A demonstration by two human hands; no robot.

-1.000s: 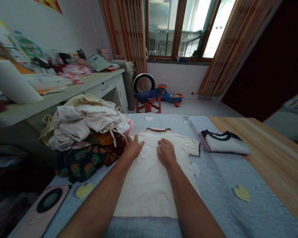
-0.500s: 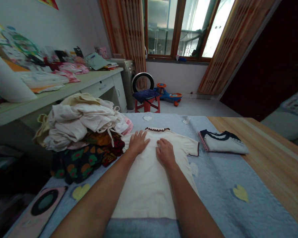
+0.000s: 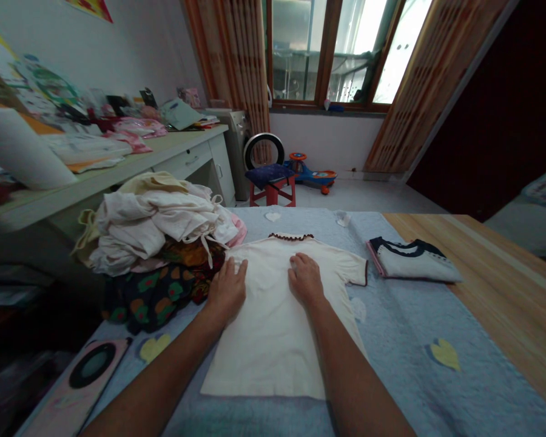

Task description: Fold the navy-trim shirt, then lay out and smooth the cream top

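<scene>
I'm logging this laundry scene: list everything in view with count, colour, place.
shirt: one, cream with dark collar trim, flat on the quilt
clothes pile: one, white over floral, left of shirt
folded top: one, white and navy, right of shirt
quilt: one, blue, under the clothes
stool: one, red, on floor beyond
ride-on toy: one, blue and orange, beside stool
left hand: one, flat on shirt's left edge
right hand: one, flat on shirt's chest

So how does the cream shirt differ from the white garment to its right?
The cream shirt lies spread flat; the white garment is folded compact. The cream shirt's collar trim is dark brown; the white garment's is navy. The left hand and right hand rest on the cream shirt; the white garment lies untouched. Both lie on the blue quilt.
</scene>
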